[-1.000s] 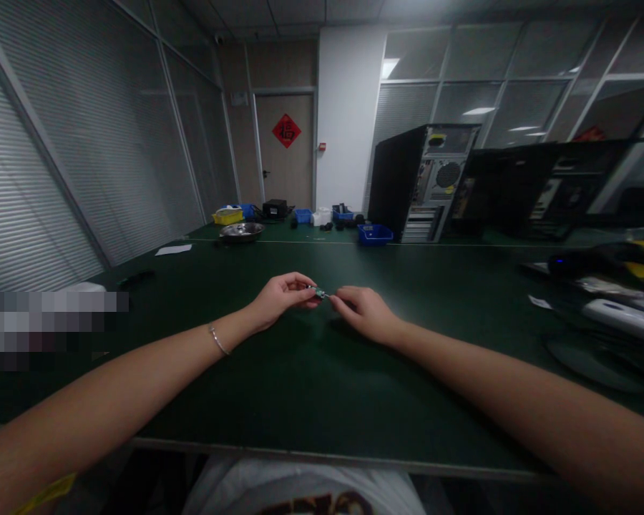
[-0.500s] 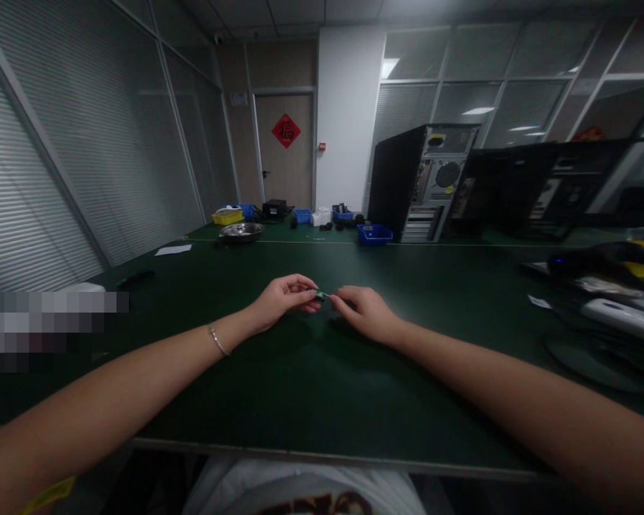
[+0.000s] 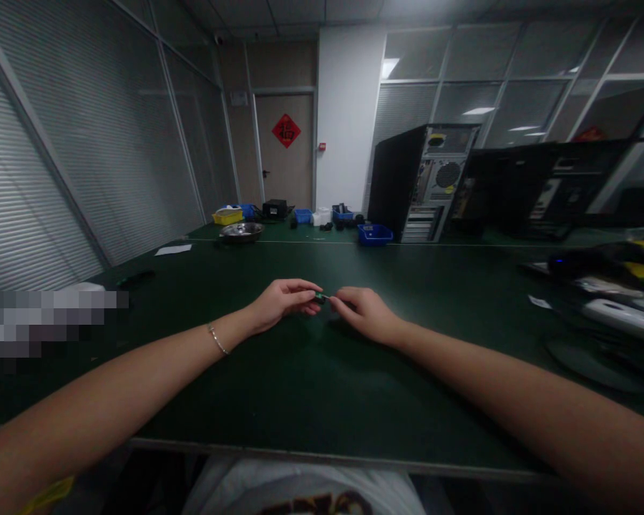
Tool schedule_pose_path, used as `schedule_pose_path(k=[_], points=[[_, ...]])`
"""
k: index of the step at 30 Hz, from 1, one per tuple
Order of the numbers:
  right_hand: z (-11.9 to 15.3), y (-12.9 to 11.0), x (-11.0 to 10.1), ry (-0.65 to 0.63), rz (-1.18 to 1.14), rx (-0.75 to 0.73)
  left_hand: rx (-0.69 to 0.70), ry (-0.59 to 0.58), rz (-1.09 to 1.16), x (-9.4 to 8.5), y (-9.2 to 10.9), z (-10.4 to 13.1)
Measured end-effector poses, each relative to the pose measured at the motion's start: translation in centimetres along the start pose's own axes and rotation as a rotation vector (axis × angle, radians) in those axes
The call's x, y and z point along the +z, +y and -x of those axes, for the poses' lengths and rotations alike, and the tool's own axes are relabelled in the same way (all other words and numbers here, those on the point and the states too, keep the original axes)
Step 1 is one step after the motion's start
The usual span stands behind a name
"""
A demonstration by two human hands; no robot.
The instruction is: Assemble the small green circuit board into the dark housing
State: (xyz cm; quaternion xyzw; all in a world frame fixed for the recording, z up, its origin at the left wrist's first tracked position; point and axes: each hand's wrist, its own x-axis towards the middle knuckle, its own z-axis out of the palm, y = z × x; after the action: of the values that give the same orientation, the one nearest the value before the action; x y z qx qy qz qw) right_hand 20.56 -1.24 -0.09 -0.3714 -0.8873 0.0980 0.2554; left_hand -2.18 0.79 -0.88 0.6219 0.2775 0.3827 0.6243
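Near the middle of the table, my left hand (image 3: 283, 306) pinches a small green and dark piece (image 3: 320, 295) that looks like a little circuit board. Its thumb and index finger cover most of this piece, and the other fingers curl below. My right hand (image 3: 369, 315) rests close by on the right, fingers folded, with thumb and index finger pinched together. From its fingertips a thin pale sliver (image 3: 327, 297) reaches to the green piece; its kind is too small to make out. Both hands are held just above the dark green table top (image 3: 311, 400).
A metal bowl (image 3: 241, 232), a yellow bin (image 3: 228, 216) and a blue bin (image 3: 375, 234) stand toward the far side. A black computer tower (image 3: 402, 182) is behind on the right. White paper (image 3: 174, 249) lies left; cluttered equipment (image 3: 617, 315) occupies the right edge.
My left index finger has come down slightly and the green piece has tilted, so less of it shows. My right hand is nearly still.
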Motion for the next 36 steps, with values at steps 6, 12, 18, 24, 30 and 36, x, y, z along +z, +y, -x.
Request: schedule_pose_path(k=[6,12,18,24,30,36], points=[[0.05,0.21,0.09,0.007,-0.005,-0.022,-0.010,-0.014,0.032,-0.10,-0.10,-0.06],[0.05,0.36,0.04,0.004,-0.032,-0.037,-0.021,-0.027,0.043,-0.05,0.07,0.06],[0.13,-0.01,0.03,0.006,-0.066,-0.084,-0.035,-0.045,0.061,0.06,0.06,0.11],[0.06,-0.13,0.17,0.021,-0.072,-0.077,-0.010,-0.004,0.045,0.39,0.05,0.06],[0.01,-0.13,0.11,0.025,-0.062,-0.040,0.037,0.032,-0.015,0.33,0.20,0.02],[0.00,-0.15,0.05,0.027,-0.061,-0.038,0.043,0.105,0.068,0.50,0.33,0.02]])
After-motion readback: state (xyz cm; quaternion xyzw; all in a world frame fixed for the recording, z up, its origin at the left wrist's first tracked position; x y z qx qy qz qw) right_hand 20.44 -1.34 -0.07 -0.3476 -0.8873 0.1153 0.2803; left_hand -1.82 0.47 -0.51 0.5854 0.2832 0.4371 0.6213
